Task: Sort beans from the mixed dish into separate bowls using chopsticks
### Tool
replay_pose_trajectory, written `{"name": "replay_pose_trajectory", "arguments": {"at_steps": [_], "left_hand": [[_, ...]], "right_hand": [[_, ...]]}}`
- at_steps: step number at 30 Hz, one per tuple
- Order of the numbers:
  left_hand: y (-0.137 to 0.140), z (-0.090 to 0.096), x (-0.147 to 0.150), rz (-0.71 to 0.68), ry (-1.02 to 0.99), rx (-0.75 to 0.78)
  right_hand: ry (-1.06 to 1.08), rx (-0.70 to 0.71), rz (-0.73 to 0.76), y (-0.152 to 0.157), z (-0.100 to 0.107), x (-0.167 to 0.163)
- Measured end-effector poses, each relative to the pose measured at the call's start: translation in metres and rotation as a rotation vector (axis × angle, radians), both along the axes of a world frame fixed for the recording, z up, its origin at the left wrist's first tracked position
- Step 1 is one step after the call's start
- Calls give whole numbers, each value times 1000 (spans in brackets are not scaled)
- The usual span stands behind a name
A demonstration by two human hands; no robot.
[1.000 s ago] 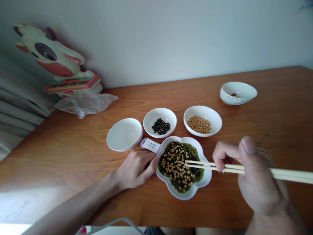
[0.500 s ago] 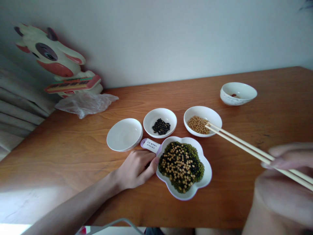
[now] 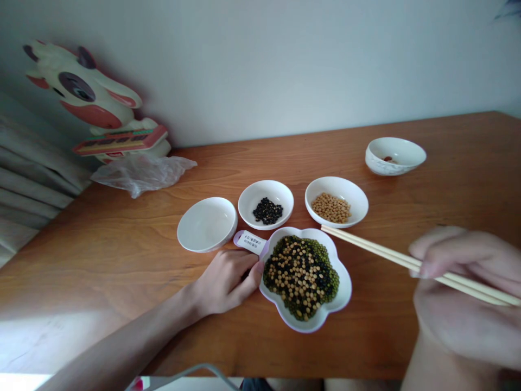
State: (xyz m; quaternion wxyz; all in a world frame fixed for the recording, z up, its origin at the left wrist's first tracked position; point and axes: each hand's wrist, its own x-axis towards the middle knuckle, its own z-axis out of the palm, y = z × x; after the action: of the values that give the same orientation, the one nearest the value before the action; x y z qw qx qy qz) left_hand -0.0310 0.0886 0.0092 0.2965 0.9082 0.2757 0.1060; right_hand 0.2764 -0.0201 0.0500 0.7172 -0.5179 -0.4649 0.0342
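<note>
My right hand (image 3: 459, 288) holds a pair of wooden chopsticks (image 3: 374, 247), their tips together over the far rim of a flower-shaped bowl (image 3: 345, 288). No bean can be made out at the tips. In that bowl lie mixed green, black and yellow beans (image 3: 301, 277). Curled at its left side, my left hand (image 3: 228, 279) grips the edge with the thumb on the rim, beside a labelled handle (image 3: 250, 242). Just behind stand a white bowl (image 3: 360, 201) of soybeans (image 3: 330, 207) and another white bowl (image 3: 246, 205) holding black beans (image 3: 267, 210).
A white bowl (image 3: 207, 225) with nothing visible inside stands at the left. Farther back on the right is a patterned bowl (image 3: 391, 165) with a few reddish bits. A cow-shaped toy keyboard (image 3: 118, 119) and a crumpled plastic bag (image 3: 142, 171) sit by the wall.
The chopsticks have moved left and toward me, out of the soybean bowl to the flower-shaped bowl's rim. Their tips have come together. My left hand has stayed put.
</note>
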Motion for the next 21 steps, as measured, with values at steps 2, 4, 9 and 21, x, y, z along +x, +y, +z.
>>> {"name": "replay_pose_trajectory", "arguments": {"at_steps": [2,4,9,21], "left_hand": [[0,1,0,0,-4,1],[-1,1,0,-3,-8,2],[1,-1,-1,-10,-12,11],[1,-2,0,-10,4,20]], "right_hand": [[35,-172,203,-1,7,-10],[7,-366,385,2,11,-17],[0,-602,552,7,6,-18],[23,-593,656,7,3,-25]]}}
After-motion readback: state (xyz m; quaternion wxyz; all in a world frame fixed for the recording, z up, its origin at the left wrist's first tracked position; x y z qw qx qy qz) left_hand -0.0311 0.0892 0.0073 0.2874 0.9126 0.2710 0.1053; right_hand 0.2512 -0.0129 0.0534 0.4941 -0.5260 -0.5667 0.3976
